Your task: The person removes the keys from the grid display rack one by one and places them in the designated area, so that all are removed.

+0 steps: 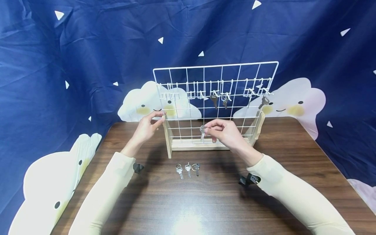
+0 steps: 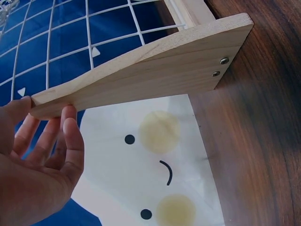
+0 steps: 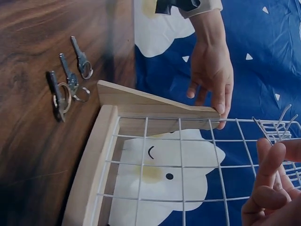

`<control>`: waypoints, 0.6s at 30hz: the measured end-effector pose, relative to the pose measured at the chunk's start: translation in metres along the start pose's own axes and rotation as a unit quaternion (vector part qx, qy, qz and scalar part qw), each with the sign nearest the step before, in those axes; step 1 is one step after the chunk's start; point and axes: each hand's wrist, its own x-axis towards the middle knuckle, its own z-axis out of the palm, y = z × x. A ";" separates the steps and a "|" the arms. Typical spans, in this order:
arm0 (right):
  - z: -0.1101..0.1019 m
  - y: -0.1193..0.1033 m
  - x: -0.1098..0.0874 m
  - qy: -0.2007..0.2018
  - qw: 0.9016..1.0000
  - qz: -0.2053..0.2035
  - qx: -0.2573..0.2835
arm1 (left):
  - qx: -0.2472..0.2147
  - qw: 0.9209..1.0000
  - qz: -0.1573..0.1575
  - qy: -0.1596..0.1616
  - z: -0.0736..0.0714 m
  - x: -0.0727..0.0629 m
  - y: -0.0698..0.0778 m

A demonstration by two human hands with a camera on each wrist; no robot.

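In the head view, my right hand (image 1: 224, 130) pinches a silver key (image 1: 202, 133) in front of the lower part of a white wire grid rack (image 1: 215, 64). The right wrist view shows the fingers of that right hand (image 3: 273, 188) near the grid, with the key mostly hidden. My left hand (image 1: 148, 125) grips the upper end of the rack's wooden side support (image 1: 168, 137). Seen from the left wrist, its thumb lies on one side of the wooden support (image 2: 141, 70) and the fingertips touch the other.
Three keys with rings, a left one (image 1: 180, 172), a middle one (image 1: 188, 169) and a right one (image 1: 197, 169), lie on the brown table (image 1: 158, 202). Several keys, including a brownish key (image 1: 214, 100), hang from white hooks on the grid. A blue cloud-patterned cloth (image 1: 117, 42) stands behind.
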 end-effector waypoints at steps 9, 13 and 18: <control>0.003 0.019 -0.004 -0.018 1.000 0.019 0.002 | 0.000 1.000 0.002 -0.002 0.000 0.000 -0.001; 0.005 0.028 -0.005 -0.027 0.999 0.032 0.010 | 0.005 1.000 0.003 -0.001 0.000 0.001 -0.001; 0.006 0.037 -0.007 -0.031 0.998 0.052 0.007 | 0.005 1.000 0.003 0.000 0.000 0.001 -0.001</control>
